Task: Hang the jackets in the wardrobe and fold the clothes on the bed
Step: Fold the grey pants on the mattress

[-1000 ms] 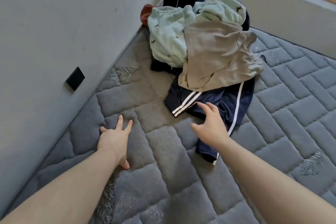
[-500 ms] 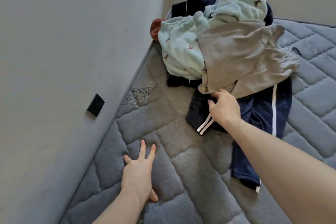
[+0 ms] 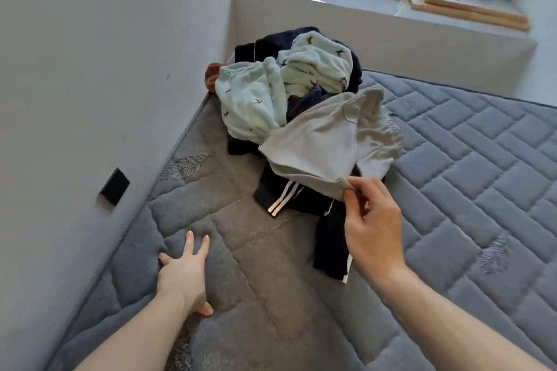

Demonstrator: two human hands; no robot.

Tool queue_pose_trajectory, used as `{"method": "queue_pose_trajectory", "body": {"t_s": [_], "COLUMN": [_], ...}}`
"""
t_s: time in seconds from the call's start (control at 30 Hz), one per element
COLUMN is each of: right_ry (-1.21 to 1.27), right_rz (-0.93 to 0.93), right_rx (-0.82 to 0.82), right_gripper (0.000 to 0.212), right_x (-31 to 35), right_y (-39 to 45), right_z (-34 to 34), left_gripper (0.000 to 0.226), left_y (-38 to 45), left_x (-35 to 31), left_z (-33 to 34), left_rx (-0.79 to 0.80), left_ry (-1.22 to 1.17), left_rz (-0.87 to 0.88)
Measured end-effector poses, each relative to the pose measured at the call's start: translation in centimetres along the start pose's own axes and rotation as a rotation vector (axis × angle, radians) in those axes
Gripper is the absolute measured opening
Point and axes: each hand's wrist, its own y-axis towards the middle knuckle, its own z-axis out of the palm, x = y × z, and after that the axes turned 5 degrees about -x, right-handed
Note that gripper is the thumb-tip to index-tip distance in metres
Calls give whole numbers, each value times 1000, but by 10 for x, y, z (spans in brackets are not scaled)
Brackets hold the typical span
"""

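Observation:
A heap of clothes lies at the far corner of the grey quilted mattress [image 3: 470, 178]. On top is a beige garment [image 3: 325, 141], and my right hand [image 3: 372, 226] pinches its near edge and lifts it. Under it lies a navy garment with white stripes [image 3: 286, 199]. Behind are pale mint fleece pieces with small bird prints [image 3: 250, 102] and a rust-coloured item [image 3: 212, 75] against the wall. My left hand [image 3: 185, 274] presses flat on the mattress near the wall, fingers straight.
A white wall [image 3: 90, 69] runs along the mattress's left side with a black square plate [image 3: 114, 187] on it. Beyond the bed's head is a grey ledge [image 3: 376, 30] cluttered with bags, toys and wooden frames.
My right hand reached the beige garment, took hold of its near edge and pulled it up and toward me. The left hand stayed pressed on the mattress. The view tilted up.

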Motion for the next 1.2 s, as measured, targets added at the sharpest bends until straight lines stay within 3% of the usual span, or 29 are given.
{"method": "queue_pose_trajectory", "body": {"t_s": [0.1, 0.27, 0.33, 0.4, 0.5, 0.6, 0.67, 0.77, 0.93, 1.2], "right_ry": [-11, -39, -34, -25, 16, 24, 37, 106, 36, -67], "right_rz": [-31, 128, 217, 265, 324, 357, 398, 391, 352, 498], "right_rx": [52, 101, 67, 32, -23, -92, -113, -145, -149, -116], "right_gripper": [16, 26, 28, 26, 25, 28, 26, 22, 31, 44], "right_x": [27, 58, 70, 85, 118, 162, 192, 239, 296, 331], "right_y": [-39, -125, -148, -161, -169, -175, -183, -193, -216, -266], "right_z": [-43, -93, -109, -127, -159, -198, -221, -261, -341, -408], "left_gripper": [124, 102, 63, 26, 32, 60, 59, 15, 29, 20], "left_y": [-20, -84, -110, -137, -192, -260, -301, -343, -395, -493], "left_x": [-4, -56, -78, -89, -93, -89, -83, -72, -48, -52], "left_z": [-10, -21, -25, -30, -40, -43, -47, -70, -155, -264], "left_rx": [-11, -299, -291, -112, 164, 256, 159, -35, -213, -222], "left_ry": [-144, -431, -487, -564, -704, -747, -648, -726, -900, -961], "left_rz": [46, 421, 508, 485, 468, 497, 533, 436, 309, 581]}}
